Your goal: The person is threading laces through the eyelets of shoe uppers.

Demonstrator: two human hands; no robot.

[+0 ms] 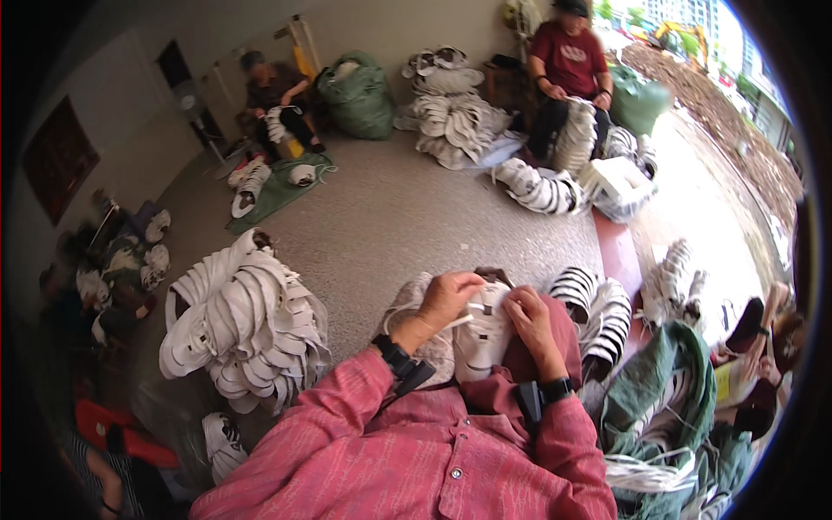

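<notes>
A white shoe upper with small dark marks down its middle rests on my lap. My left hand is closed in a pinch at its upper left edge; whatever lies between the fingertips is too small to make out. A white shoelace sticks out sideways below those fingers. On the opposite edge, the curled fingers of my right hand grip the upper. Another pale, patterned piece lies over my left thigh, partly behind my left forearm.
Stacked white shoe uppers stand at my left. More striped stacks and a green sack with white laces are at my right. Two people sit working across the floor, near a full green sack.
</notes>
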